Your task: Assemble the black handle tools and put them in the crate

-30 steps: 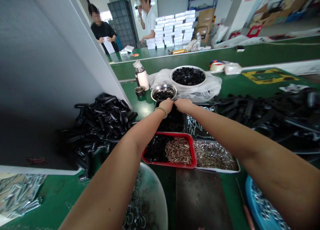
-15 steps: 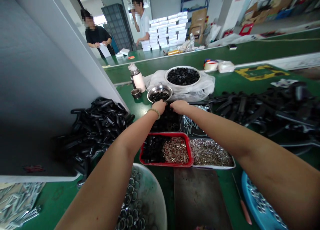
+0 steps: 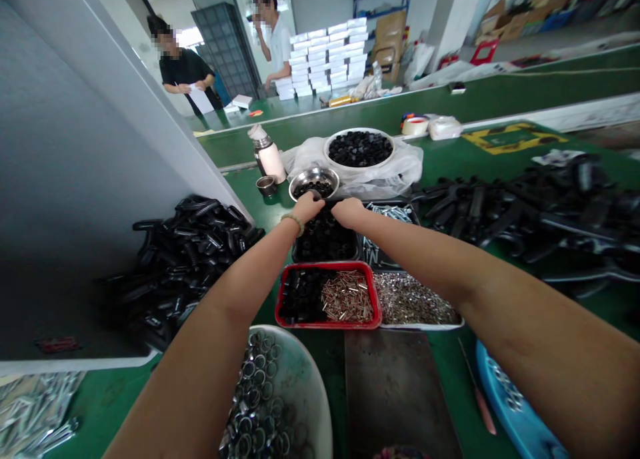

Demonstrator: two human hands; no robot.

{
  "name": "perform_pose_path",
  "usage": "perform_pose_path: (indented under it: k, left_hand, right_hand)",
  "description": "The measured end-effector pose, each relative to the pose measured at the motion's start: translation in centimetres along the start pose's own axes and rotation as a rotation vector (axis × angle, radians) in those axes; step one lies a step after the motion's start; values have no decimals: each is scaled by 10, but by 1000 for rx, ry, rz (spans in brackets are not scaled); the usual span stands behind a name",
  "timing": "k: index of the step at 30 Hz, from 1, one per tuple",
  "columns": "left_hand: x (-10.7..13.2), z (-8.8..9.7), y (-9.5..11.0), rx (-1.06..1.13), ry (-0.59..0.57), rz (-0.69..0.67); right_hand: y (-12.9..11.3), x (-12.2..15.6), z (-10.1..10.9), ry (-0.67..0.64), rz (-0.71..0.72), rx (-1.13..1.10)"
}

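In the head view, both bare arms stretch from the bottom corners toward the middle of the frame, where the left hand (image 3: 306,208) and the right hand (image 3: 349,212) sit close side by side over the far edge of a black tray (image 3: 324,240) filled with small black parts. The backs of both hands face the camera and the fingers curl down out of sight, so I cannot tell whether either hand grips anything or how wide it is closed. The left hand, a bead bracelet at its wrist, lies just below the near rim of a steel bowl (image 3: 314,181) holding a few black pieces. Above that, at upper center, a white bowl (image 3: 358,148) of black caps rests on clear plastic. Below the hands lies a red tray (image 3: 327,296) (black parts on its left, metal pins on its right), with a tray of silvery bits (image 3: 416,304) touching its right side. Heaps of black handles (image 3: 189,246) fill the middle left. A white basin of rings (image 3: 280,396) sits at bottom center, and 2 people stand at the upper left.
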State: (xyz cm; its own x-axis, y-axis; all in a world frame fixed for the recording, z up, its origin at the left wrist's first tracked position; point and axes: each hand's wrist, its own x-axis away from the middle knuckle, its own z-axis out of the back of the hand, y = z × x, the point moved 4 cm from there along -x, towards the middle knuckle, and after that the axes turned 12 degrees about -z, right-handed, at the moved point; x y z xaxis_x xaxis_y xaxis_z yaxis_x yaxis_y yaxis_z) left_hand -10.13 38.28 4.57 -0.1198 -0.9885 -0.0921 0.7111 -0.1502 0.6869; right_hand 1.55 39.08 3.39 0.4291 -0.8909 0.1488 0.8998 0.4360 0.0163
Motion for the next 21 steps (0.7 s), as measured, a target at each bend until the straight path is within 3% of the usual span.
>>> perform_pose_path:
  k: [3,5,7,9,11,13,16,18,21]
  left_hand:
    - [26,18,6,204,27,56]
    - [51,27,7,459,41,133]
    - [82,28,8,783,33,245]
    - [114,27,9,934,13,269]
    - [144,27,11,753,26,125]
    - [171,25,13,437,54,-84]
    - [203,16,13,40,32,-339]
    - [217,9,10,-109,2,-427]
    - [228,2,6,-190,-21,-457]
  right_hand:
    - [6,10,16,83,-55,-85]
    - [6,28,29,149,-62,-155]
    - [-4,58,38,214,-4,-260]
    - [-22,95,38,252,132,-405]
    - [-44,131,26,236,264,-489]
    - [-64,157,6,185,325,-466]
    - [-83,174,-23,91,377,-432]
    - [-87,177,-34,37,416,-436]
    - [-84,181,-39,19,429,-437]
